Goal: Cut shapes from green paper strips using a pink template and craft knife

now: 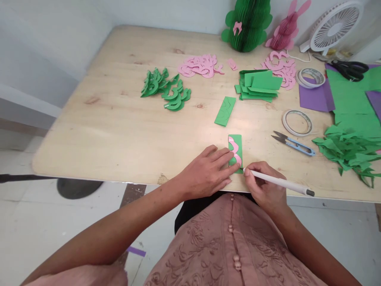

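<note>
My left hand [205,171] lies flat with its fingers stretched out, pressing on a pink wavy paper cutout [235,147]. Under the cutout is a green paper rectangle [239,140] near the table's front edge. A white pen [279,181] with a dark end is pinched in my right hand [266,190], its tip at the green paper's lower right corner. Just beyond lies another green rectangle [225,111] with wavy lines drawn on it.
On the wooden table [119,131] are green cutouts [177,95], pink cutouts [199,65], folded green paper [258,84], tape rolls [309,123], thread snips [294,143], black scissors [349,69] and green scraps [342,147]. Honeycomb-paper decorations [247,24] and a white fan [335,29] stand behind.
</note>
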Demonstrator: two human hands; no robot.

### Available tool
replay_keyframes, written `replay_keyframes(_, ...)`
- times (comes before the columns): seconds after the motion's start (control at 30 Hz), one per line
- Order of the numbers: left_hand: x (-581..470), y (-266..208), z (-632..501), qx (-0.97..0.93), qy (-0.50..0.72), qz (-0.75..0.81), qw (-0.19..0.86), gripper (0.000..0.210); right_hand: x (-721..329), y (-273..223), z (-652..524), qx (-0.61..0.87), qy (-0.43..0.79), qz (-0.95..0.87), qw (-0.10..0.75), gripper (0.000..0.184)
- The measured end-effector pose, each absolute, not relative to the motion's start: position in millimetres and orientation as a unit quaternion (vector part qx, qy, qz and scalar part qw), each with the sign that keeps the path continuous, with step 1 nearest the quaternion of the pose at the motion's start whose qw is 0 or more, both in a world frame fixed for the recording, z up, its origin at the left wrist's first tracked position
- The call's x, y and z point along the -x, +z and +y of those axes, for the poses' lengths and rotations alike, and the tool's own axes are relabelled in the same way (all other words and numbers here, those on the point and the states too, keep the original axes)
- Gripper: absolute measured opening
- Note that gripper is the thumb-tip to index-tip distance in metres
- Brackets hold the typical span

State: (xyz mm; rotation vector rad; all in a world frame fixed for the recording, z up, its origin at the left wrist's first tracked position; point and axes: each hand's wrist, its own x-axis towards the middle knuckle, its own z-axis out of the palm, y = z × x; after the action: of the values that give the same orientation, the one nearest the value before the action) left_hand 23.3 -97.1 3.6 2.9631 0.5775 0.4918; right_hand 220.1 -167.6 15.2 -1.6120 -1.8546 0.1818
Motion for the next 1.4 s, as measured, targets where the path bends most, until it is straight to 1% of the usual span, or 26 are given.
replay_keyframes(0.4,-22.4,5.0,-94.5,-0.969,0.145,0.192,0.063,0.037,-220.0,14.5,-167.5,0.622,0.081,-0.702,0.337,0.012)
replay_keyframes(0.57,-23.2,11.2,-90.7,-0.974,0.127,0.179,0.064,0.034,-220.6,14.7,-166.7,0.618,0.086,-0.702,0.343,0.011)
replay_keyframes(0.8,-24.1,10.9,-87.7,-0.975,0.138,0.167,0.047,0.031,-220.5,12.9,-167.4,0.629,0.081,-0.699,0.330,0.015)
replay_keyframes(1.1,-23.8,5.1,-89.2,-0.972,0.153,0.174,0.033,0.030,-221.6,11.6,-167.7,0.614,0.064,-0.713,0.333,0.013)
replay_keyframes(1.4,-23.6,3.9,-89.7,-0.972,0.153,0.174,0.042,0.032,-221.0,12.3,-169.8,0.620,0.076,-0.706,0.333,0.013)
